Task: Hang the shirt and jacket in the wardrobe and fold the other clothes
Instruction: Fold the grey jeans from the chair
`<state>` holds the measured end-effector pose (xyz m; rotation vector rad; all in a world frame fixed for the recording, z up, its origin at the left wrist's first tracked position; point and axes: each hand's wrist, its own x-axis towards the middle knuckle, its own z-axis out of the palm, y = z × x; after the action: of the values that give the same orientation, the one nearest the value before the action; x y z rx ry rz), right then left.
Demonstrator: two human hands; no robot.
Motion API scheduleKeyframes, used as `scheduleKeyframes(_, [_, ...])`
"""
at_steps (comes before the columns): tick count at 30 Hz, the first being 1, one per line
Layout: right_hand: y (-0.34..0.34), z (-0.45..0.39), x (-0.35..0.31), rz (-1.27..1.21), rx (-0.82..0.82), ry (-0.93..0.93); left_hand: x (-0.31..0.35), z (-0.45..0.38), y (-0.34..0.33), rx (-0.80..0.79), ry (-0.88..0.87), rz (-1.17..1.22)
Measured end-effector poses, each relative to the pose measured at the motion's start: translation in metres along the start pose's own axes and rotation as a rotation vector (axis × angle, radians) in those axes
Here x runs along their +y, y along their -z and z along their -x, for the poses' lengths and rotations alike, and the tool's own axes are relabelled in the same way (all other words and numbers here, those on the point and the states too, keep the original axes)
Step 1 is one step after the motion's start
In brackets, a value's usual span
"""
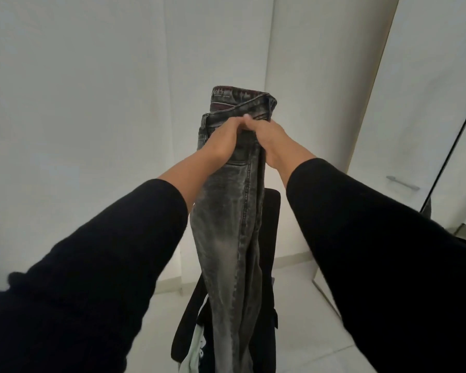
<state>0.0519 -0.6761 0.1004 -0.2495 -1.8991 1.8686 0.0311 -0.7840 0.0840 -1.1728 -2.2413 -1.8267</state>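
I am stretching both arms forward, my left hand (221, 138) and right hand (272, 138) side by side, both clenching the jeans (226, 224) near the waistband, legs hanging before a chair (271, 211).

Dim, flat, greyish indoor light with soft shadows and no glare, strong wide-angle bending of the wardrobe door (414, 103) at the right edge, and slight blur on the near sleeves (92, 278).

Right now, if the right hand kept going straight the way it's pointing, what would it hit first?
The right hand points forward and up while gripping the grey jeans. Past them, probably the white wall, though depth is hard to judge.
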Motion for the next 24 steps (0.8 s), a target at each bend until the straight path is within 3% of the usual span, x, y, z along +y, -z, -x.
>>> scheduleKeyframes(3, [0.003,-0.005,0.002,0.022,0.125,-0.016,-0.007,0.007,0.006,0.031,-0.146,-0.215])
scheduleKeyframes(5, [0.0,-0.006,0.002,0.036,0.142,0.001,-0.025,0.009,0.012,0.294,-0.142,-0.231])
scheduleKeyframes(7, [-0.002,-0.005,0.003,0.046,0.134,0.017,-0.052,0.013,0.019,0.553,-0.014,-0.176])
scheduleKeyframes(8, [-0.003,-0.005,0.003,0.046,0.132,0.026,-0.065,0.018,0.024,0.601,0.089,-0.125])
scheduleKeyframes(10, [-0.001,-0.005,0.001,0.033,0.13,0.055,-0.084,0.031,0.032,0.5,0.377,0.033])
scheduleKeyframes(12, [0.003,-0.005,-0.003,0.017,0.124,0.084,-0.095,0.047,0.039,0.269,0.619,0.113])
scheduleKeyframes(14, [0.004,-0.006,-0.008,-0.006,0.109,0.115,-0.102,0.06,0.043,0.047,0.748,0.176])
scheduleKeyframes(20, [0.003,-0.009,-0.018,-0.036,0.152,0.187,-0.106,0.065,0.057,-0.199,0.832,0.055])
scheduleKeyframes(24, [0.004,-0.012,-0.022,-0.055,0.214,0.201,-0.11,0.068,0.065,-0.333,0.776,-0.022])
